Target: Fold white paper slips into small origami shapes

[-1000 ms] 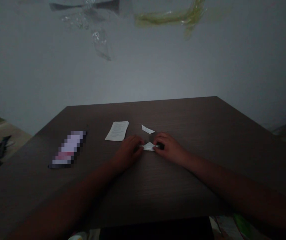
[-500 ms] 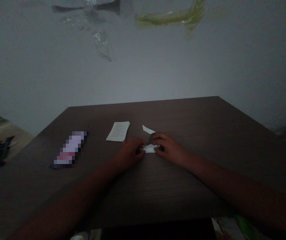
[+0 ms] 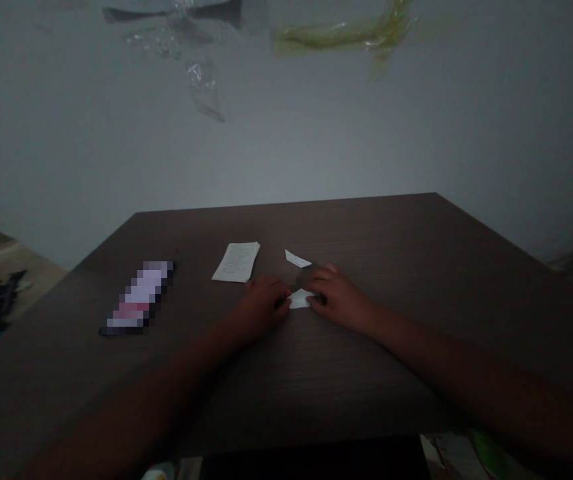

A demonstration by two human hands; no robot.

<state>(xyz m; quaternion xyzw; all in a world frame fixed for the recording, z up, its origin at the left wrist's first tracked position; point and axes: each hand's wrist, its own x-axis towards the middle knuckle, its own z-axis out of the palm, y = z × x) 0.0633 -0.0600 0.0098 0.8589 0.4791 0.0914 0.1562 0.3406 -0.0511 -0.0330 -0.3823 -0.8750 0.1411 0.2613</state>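
We record our left hand [image 3: 261, 307] and right hand [image 3: 341, 301] either side of a small white paper piece [image 3: 301, 299], mid-table. The curled fingers [image 3: 322, 281] meet its ends, seemingly pinning it to the dark wood table [image 3: 376, 247]; any pinch we cannot tell. A paper scrap [image 3: 297, 259] and printed sheet [image 3: 236, 262] lie just beyond, out of the hands' way.

1. The left hand [image 3: 261, 308] lies low, with its fingers curled in a bit.
2. The right hand [image 3: 340, 300] lies low too, with its fingers [image 3: 322, 283] spread a little.
3. The two hands are close, but not touching.
4. The left arm [image 3: 156, 380] and right arm [image 3: 466, 373] reach forward from the bottom corners.
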